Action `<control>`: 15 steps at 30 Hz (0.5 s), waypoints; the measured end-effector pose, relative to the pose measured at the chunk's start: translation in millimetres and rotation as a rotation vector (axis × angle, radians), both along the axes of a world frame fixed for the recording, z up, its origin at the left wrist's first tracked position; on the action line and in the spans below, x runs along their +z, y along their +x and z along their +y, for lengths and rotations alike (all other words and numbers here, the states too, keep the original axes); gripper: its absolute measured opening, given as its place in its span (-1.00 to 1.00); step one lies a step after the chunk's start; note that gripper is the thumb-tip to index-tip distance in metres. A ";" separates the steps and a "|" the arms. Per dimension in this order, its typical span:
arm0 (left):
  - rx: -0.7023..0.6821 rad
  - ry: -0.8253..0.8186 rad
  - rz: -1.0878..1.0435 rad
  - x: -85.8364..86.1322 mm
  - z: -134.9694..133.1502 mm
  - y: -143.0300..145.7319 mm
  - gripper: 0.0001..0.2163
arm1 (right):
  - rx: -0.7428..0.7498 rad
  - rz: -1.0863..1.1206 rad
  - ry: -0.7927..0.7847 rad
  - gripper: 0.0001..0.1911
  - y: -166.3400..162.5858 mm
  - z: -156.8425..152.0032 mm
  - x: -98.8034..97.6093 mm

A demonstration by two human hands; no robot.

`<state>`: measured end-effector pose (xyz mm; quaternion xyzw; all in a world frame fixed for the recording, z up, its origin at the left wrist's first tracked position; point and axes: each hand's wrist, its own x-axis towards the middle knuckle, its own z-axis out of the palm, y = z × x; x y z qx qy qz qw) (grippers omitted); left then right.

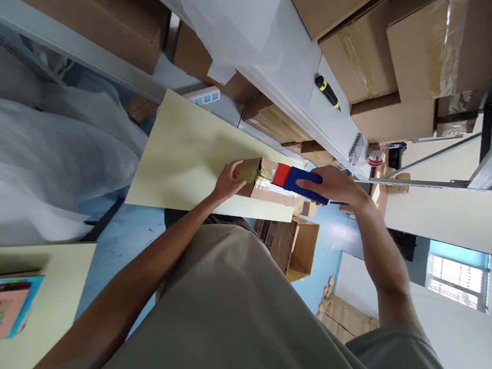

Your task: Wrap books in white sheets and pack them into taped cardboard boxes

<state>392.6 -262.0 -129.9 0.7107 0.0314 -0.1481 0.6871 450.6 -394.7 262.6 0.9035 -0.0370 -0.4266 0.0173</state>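
Note:
A small taped cardboard box (pixel 268 191) lies on the pale yellow tabletop (pixel 190 149) in front of my body. My left hand (pixel 227 181) holds its left end, with the fingers on the top edge. In my right hand (pixel 327 185) is a flat blue box (pixel 300 180) with a red end, gripped between thumb and fingers. The red end points left and meets the cardboard box near its taped corner. I cannot tell whether it only touches it or reaches inside. Part of the cardboard box is hidden beneath the blue one.
A black-and-yellow pen-like tool (pixel 327 92) lies on the grey shelf (pixel 299 57) beyond the table. Large cartons (pixel 368 56) stand on that shelf. A power strip (pixel 205 96) sits behind the tabletop. An open carton (pixel 306 248) is on the blue floor, and plastic wrap (pixel 47 151) bulges at left.

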 end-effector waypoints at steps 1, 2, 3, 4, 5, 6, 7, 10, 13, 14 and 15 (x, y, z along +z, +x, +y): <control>-0.072 -0.004 -0.080 9.3 1.5 4.1 -0.21 | -0.016 0.011 0.020 -0.36 -1.7 -1.6 0.2; -0.146 0.006 -0.158 19.1 1.6 9.1 -0.17 | -0.026 0.017 0.035 -0.36 -3.1 -2.6 0.5; -0.214 0.031 -0.229 28.6 0.5 14.6 -0.16 | -0.025 0.019 0.042 -0.36 -4.3 -3.2 0.9; -0.274 0.067 -0.291 37.2 -1.6 20.1 -0.19 | -0.012 0.016 0.036 -0.36 -5.3 -3.4 1.4; -0.325 0.108 -0.342 44.4 -4.1 25.3 -0.26 | 0.005 0.012 0.022 -0.36 -6.0 -3.5 2.0; -0.365 0.151 -0.379 49.8 -6.6 29.7 -0.33 | 0.021 0.007 0.005 -0.36 -6.6 -3.8 2.6; -0.393 0.192 -0.401 53.6 -8.8 33.1 -0.41 | 0.040 0.001 -0.012 -0.36 -7.1 -4.7 3.0; -0.432 0.300 -0.395 57.2 -11.0 36.8 -0.49 | 0.095 -0.023 -0.061 -0.36 -9.6 -14.6 2.6; -0.432 0.376 -0.342 56.8 -7.2 33.7 -0.47 | 0.117 -0.029 -0.075 -0.36 -14.4 -36.7 -2.1; -0.426 0.387 -0.325 56.8 -5.7 32.1 -0.47 | 0.117 -0.029 -0.070 -0.35 -16.3 -45.9 -4.7; -0.415 0.391 -0.312 56.8 -4.7 30.5 -0.46 | 0.116 -0.029 -0.063 -0.33 -18.1 -55.4 -7.7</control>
